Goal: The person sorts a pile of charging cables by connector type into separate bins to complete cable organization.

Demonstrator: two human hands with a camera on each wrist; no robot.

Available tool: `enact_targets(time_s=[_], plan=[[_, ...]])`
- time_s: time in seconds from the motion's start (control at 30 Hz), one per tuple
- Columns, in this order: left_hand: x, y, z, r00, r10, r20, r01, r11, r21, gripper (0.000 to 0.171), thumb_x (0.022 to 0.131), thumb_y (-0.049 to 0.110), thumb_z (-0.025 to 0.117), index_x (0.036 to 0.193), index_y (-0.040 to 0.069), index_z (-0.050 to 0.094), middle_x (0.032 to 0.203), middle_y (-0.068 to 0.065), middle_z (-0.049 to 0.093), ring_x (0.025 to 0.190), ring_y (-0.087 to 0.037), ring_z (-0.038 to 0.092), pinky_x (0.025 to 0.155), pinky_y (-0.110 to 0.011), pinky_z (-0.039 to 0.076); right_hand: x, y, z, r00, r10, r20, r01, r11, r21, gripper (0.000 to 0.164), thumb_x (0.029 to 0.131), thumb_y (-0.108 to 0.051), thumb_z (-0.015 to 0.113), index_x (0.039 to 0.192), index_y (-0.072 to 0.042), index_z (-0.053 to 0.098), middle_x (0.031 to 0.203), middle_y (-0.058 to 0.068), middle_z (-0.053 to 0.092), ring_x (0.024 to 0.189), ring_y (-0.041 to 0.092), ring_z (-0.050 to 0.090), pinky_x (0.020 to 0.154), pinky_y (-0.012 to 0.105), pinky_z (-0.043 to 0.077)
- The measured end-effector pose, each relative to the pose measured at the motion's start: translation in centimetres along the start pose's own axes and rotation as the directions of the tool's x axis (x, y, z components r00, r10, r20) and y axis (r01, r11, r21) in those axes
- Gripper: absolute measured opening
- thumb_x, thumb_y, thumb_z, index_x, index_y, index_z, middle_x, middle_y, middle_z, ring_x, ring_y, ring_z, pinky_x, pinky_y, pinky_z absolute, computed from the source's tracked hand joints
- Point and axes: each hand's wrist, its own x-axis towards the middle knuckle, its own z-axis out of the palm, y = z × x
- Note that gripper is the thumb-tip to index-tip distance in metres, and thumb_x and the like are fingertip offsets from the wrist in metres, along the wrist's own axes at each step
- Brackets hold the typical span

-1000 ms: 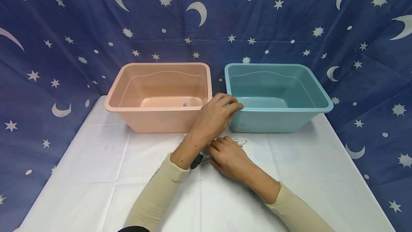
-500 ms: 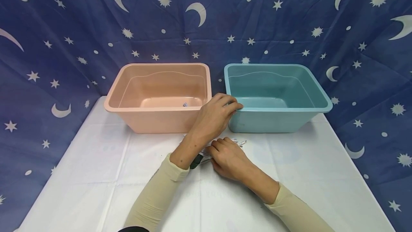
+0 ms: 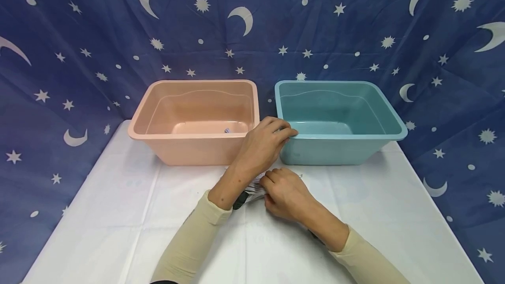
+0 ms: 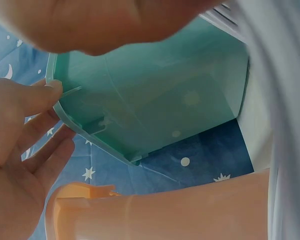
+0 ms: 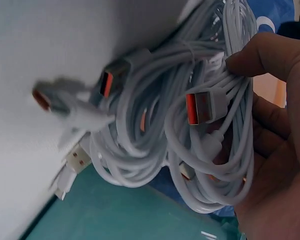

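Observation:
In the head view my left hand (image 3: 262, 143) reaches to the near left corner of the teal bin (image 3: 335, 150). The left wrist view shows its thumb (image 4: 52, 91) on the rim, with the fingers round the other side, pinching it. Just below, my right hand (image 3: 285, 191) is low over the table. Between its thumb and fingers it grips a coiled white USB cable (image 5: 217, 187), whose plug (image 5: 200, 109) has an orange insert. More coiled white USB cables (image 5: 140, 117) with several plugs lie close behind it. My left forearm hides part of this pile in the head view.
A pink bin (image 3: 193, 150) stands left of the teal one, with a small blue-and-white item (image 3: 227, 130) on its floor. A dark object (image 3: 240, 200) shows beside my left wrist. White cloth (image 3: 98, 231) covers the table; a blue star-patterned curtain (image 3: 213, 30) hangs behind.
My right hand has shifted slightly right and nearer to me, uncovering more of the white cables. My left hand stays at the teal bin's rim. The head view has tilted up slightly.

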Motion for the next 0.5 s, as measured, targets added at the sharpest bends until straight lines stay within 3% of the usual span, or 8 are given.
enact_targets(time_s=[0.23, 0.5], plan=[[-0.1, 0.2, 0.0, 1.000, -0.004, 0.009, 0.003, 1.000, 0.009, 0.027, 0.106, 0.009, 0.065, 0.124, 0.023, 0.079, 0.126, 0.003, 0.071, 0.124, -0.017, 0.060, 0.110, -0.028, 0.049, -0.2, 1.1, -1.2, 0.999, 0.034, -0.003, -0.034, 0.999, 0.020, 0.021, 0.068, -0.012, 0.082, 0.083, -0.012, 0.068, 0.080, -0.001, 0.064, 0.068, 0.022, 0.060, 0.061, 0.035, 0.050], [-0.1, 0.1, 0.0, 1.000, 0.002, 0.011, -0.002, 1.000, 0.018, 0.027, 0.106, 0.009, 0.064, 0.124, 0.023, 0.079, 0.127, 0.003, 0.071, 0.124, -0.018, 0.060, 0.111, -0.028, 0.049, -0.4, 2.3, -2.9, 0.998, 0.057, 0.027, -0.057, 0.998, 0.027, 0.018, 0.069, -0.008, 0.077, 0.083, -0.014, 0.067, 0.080, -0.003, 0.062, 0.069, 0.020, 0.059, 0.063, 0.033, 0.048]])
